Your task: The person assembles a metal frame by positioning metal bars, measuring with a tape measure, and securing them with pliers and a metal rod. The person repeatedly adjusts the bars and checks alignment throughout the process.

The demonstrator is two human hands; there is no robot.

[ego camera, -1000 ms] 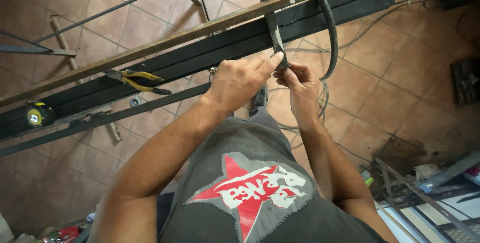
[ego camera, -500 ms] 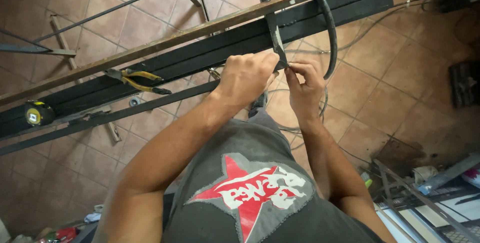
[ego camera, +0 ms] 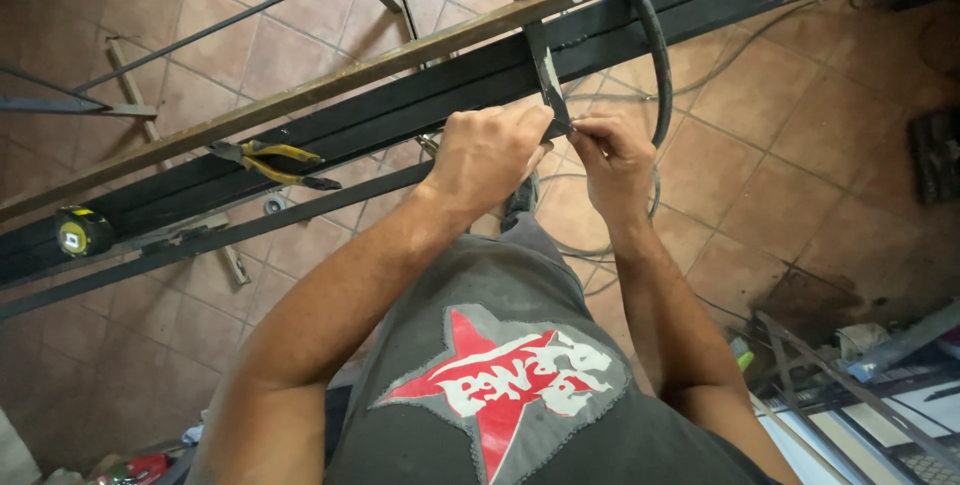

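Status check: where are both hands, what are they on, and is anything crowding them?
Left hand and right hand both pinch the lower end of the flat metal strip crossing the black steel bars. Black hose loops close beside right hand. Pliers lie well left.

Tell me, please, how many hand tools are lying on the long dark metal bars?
2. Yellow-handled pliers lie on the dark metal bars, left of the left hand. A yellow tape measure sits farther left on the same bars. Others may be hidden behind the arms.

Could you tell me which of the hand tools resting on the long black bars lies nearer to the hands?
The yellow-handled pliers. They lie closer to the left hand than the yellow tape measure, which sits farther along the black bars.
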